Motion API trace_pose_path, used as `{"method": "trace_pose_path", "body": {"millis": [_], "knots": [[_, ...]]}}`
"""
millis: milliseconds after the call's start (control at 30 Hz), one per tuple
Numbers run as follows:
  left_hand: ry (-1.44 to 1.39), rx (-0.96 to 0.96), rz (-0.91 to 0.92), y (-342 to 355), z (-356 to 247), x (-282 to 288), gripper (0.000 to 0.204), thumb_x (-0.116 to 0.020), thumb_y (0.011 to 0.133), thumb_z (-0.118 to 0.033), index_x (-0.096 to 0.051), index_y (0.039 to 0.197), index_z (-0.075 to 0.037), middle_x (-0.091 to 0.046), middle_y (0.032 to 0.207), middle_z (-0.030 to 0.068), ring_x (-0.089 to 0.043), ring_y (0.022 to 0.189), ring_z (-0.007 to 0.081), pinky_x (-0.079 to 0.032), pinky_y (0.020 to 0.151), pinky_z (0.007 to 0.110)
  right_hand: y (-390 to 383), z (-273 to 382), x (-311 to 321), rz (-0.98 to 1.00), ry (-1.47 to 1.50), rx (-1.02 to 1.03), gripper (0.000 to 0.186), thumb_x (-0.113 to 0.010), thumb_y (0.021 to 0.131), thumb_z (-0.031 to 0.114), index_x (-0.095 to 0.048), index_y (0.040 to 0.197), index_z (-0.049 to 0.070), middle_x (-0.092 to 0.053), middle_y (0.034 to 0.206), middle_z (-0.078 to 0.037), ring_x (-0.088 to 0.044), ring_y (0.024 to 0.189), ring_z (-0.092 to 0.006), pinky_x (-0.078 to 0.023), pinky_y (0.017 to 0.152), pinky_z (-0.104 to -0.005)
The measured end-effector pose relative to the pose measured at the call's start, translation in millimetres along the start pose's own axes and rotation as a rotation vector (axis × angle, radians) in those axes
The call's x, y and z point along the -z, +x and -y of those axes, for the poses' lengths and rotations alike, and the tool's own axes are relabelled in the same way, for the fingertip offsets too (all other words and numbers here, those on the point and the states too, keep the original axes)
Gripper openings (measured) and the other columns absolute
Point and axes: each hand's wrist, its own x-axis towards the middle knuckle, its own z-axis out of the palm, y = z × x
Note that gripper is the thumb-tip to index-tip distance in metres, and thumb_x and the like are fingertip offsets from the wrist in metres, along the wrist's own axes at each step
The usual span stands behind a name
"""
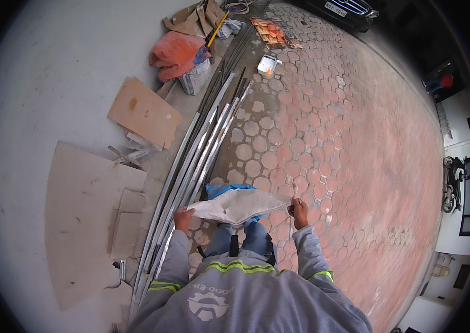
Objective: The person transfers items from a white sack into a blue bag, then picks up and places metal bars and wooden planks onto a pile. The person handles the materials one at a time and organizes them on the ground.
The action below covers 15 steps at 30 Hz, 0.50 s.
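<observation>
A whitish, limp sheet that looks like a woven sack [241,206] is stretched between my hands in front of my knees. My left hand [182,217] grips its left end, thumb on top. At the right end, my right hand [299,212] pinches a corner of it. Bright blue material [229,190] shows behind the sack's far edge, with a bit more past its near right edge; whether it lies on the ground or belongs to the sack I cannot tell.
Long metal bars [196,141] lie along the wall at my left. Beyond them lean brown boards [145,112]. Farther up are an orange-red cloth [176,51], a filled sack [195,77] and a white tray [268,65]. A car [346,12] stands on the paving [351,166].
</observation>
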Motion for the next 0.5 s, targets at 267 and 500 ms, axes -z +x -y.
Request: {"method": "trace_pose_path", "body": {"millis": [267, 500], "knots": [[-0.092, -0.085, -0.092, -6, -32, 22, 0.014, -0.070, 0.079, -0.010, -0.061, 0.082, 0.000, -0.064, 0.076, 0.0051, -0.055, 0.061, 0.0089, -0.043, 0.054, 0.023, -13, 32, -23, 0.016, 0.071, 0.189, 0.036, -0.055, 0.095, 0.036, -0.049, 0.068, 0.013, -0.050, 0.056, 0.001, -0.044, 0.049, -0.0075, -0.034, 0.049, -0.0232], [-0.084, -0.037, -0.096, -1, -9, 34, 0.015, -0.071, 0.078, -0.011, -0.060, 0.081, -0.001, -0.061, 0.071, 0.0032, -0.050, 0.055, 0.0084, -0.039, 0.047, 0.024, -14, 15, -24, 0.012, -0.034, 0.163, 0.036, -0.056, 0.095, 0.033, -0.050, 0.066, 0.012, -0.046, 0.053, 0.001, -0.040, 0.048, -0.0075, -0.030, 0.048, -0.0250]]}}
